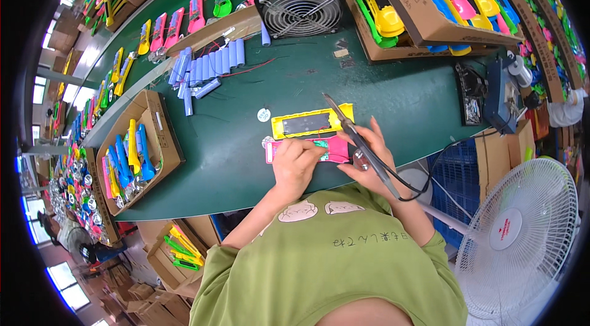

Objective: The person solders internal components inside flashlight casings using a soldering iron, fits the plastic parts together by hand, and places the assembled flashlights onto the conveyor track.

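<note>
A pink plastic housing (337, 149) lies on the green table in front of me, with a small green circuit board (322, 145) in it. My left hand (295, 165) rests over its left part, fingertips pinched at the board; what they grip is too small to make out. A soldering iron (367, 153) lies across my right hand (379, 153), its tip pointing away from me, above the table. That hand's fingers are curled by the housing's right end, beside a clear round part (361, 160). Just beyond is a yellow housing (310, 123) with a dark strip inside.
Blue cylindrical batteries (215, 63) with red wires lie at the back left, near a black fan (300, 6). Cardboard boxes of coloured housings stand at left (161, 135) and back right (424, 25). A blue soldering station (501, 92) and white fan (516, 234) are at right.
</note>
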The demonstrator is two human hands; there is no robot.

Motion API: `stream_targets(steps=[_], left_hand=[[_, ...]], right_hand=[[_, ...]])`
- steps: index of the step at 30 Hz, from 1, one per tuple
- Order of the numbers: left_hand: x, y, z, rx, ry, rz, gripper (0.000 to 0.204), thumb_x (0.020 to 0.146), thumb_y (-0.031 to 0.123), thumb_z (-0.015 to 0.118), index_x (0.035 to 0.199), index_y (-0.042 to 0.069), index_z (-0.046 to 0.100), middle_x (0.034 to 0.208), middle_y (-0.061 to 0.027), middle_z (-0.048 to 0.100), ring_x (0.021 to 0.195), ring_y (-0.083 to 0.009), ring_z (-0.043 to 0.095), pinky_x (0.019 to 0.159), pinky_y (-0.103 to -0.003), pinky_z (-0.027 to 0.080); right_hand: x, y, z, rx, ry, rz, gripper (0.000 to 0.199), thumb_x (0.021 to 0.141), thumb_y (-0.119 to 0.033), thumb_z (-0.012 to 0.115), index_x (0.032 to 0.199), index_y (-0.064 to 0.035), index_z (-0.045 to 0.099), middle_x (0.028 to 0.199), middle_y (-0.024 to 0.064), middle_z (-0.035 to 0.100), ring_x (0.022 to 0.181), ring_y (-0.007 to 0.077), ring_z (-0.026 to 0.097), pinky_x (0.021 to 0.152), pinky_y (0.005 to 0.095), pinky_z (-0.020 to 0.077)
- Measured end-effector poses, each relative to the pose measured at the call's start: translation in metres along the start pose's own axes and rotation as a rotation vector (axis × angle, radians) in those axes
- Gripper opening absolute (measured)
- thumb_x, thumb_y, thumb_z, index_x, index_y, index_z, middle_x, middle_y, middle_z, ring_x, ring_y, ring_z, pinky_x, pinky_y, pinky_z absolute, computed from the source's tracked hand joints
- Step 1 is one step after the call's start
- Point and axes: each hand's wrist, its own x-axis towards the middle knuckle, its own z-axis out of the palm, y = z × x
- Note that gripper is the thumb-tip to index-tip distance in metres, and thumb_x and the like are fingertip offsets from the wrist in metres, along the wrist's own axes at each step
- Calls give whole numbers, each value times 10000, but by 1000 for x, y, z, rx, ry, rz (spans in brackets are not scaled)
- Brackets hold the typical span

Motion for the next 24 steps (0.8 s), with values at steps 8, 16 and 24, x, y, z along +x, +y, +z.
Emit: stream_targets(steps=[8, 16, 24], left_hand=[[-1, 11, -16, -76, -121, -230, 148, 633, -3, 700, 736, 45, 606, 886, -81, 514, 769, -223, 513, 610, -305, 421], [6, 10, -21, -168, -181, -321, 118, 632, -59, 654, 694, -2, 572, 924, -107, 517, 819, -221, 552, 679, -296, 469], [8, 11, -23, -117, -206, -308, 116, 624, -53, 646, 696, -5, 571, 910, -105, 521, 802, -221, 551, 656, -291, 467]], right_hand=[[-45, 4, 1, -185, 319, -212, 179, 694, -104, 686, 829, -42, 586, 553, 37, 541, 545, 185, 558, 1006, 521, 242], [-55, 11, 38, 778, 664, 270, 173, 780, 29, 569, 941, 79, 534, 1148, 193, 451, 760, 203, 614, 678, 278, 554], [-54, 11, 41, 819, 633, 247, 206, 780, 36, 576, 974, 78, 521, 1210, 221, 391, 809, 185, 602, 617, 251, 560]])
